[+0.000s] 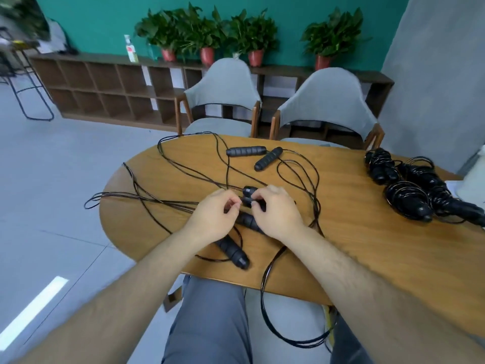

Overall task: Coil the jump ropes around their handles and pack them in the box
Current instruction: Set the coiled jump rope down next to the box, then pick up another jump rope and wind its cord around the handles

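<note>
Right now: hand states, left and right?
Left hand: fingers curled, pinching the black cord next to the handle.
Right hand: gripping the black handle.

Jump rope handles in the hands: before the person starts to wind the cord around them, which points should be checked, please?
1. The right hand grips the handles: ok.
2. The left hand pinches one of the loose cords: ok.
3. Cords free to wind: not ok. They cross on the table, and one loop hangs over its near edge.
4. The lone handle under the left wrist belongs to this rope: cannot tell.
5. The coiled ropes lie apart, at the right: ok.
6. The box within reach: cannot tell, none clearly visible.
</note>
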